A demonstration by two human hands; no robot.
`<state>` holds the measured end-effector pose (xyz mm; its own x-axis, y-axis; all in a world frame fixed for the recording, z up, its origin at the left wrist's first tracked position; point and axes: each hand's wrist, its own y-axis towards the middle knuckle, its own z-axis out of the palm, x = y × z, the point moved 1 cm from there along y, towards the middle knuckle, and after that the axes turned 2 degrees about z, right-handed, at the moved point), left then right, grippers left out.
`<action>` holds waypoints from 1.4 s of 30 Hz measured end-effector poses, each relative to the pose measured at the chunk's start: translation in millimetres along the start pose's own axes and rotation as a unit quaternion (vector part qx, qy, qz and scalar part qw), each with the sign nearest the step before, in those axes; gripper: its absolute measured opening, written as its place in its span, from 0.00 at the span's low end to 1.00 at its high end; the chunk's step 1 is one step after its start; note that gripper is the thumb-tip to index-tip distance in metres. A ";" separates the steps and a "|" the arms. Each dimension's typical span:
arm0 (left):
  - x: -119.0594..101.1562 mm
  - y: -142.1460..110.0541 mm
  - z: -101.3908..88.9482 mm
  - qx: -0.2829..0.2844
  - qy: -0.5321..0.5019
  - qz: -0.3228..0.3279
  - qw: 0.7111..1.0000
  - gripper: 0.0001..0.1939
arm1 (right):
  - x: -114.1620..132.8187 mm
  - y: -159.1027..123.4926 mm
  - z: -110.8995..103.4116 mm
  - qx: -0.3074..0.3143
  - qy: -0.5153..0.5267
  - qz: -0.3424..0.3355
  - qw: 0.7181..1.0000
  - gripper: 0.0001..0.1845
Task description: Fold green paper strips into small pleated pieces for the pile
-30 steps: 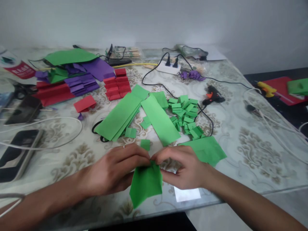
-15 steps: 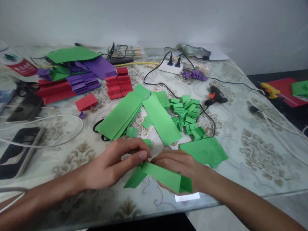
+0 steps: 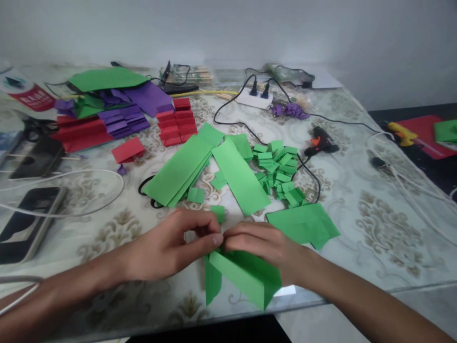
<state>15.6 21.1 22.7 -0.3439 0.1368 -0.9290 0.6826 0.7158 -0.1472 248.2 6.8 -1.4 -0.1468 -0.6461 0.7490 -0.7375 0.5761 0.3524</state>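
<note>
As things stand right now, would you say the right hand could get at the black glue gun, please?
Probably yes: nothing tall stands between the right hand and the black glue gun, though that hand is occupied with folded green paper.

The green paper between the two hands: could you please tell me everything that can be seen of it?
The green paper looks matte, plain and thin. It is creased lengthwise, with a brighter outer panel and a darker inner face, and slants down toward the right. A narrower flap hangs at its left. The fingertips of the left hand and right hand hold its upper end, partly hiding it. It is near the table's front edge; whether it touches the top is unclear.
</note>
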 end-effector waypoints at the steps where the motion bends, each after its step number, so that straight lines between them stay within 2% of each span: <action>1: -0.7 0.5 0.1 -0.002 -0.002 -0.013 1.000 0.12 | -0.1 -0.3 1.3 -0.002 -0.019 -0.005 1.000 0.11; 6: -1.9 1.4 -0.5 0.059 -0.026 -0.100 0.993 0.09 | 0.4 -0.4 7.1 -0.021 -0.056 -0.027 0.998 0.11; 12: 2.3 1.2 0.7 0.093 -0.042 -0.139 0.985 0.07 | 1.4 2.6 6.2 -0.020 0.007 -0.010 1.000 0.09; 19: 3.3 0.9 1.7 0.082 -0.049 -0.125 0.988 0.07 | 0.4 3.6 8.3 -0.046 0.069 0.009 0.997 0.10; 25: 1.4 0.4 0.6 0.112 -0.076 -0.131 0.982 0.10 | -2.8 0.8 6.6 -0.049 0.099 0.041 0.993 0.10; 30: -2.3 0.2 -0.6 0.121 -0.061 -0.114 0.984 0.11 | -3.5 -0.1 4.9 -0.042 0.105 0.059 0.992 0.05; 36: -2.5 -1.3 -0.1 0.121 -0.067 -0.114 0.984 0.08 | -5.3 -1.4 5.1 -0.044 0.108 0.070 0.991 0.04; 42: -4.8 -3.5 1.4 0.085 -0.022 -0.070 0.994 0.09 | -7.9 -3.3 4.9 -0.036 0.103 0.064 0.992 0.04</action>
<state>15.7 17.0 27.1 -0.4170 0.0113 -0.9088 0.7301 0.5997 -0.3275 248.6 7.6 -11.3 -0.0930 -0.4532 0.8865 -0.6716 0.6859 0.2802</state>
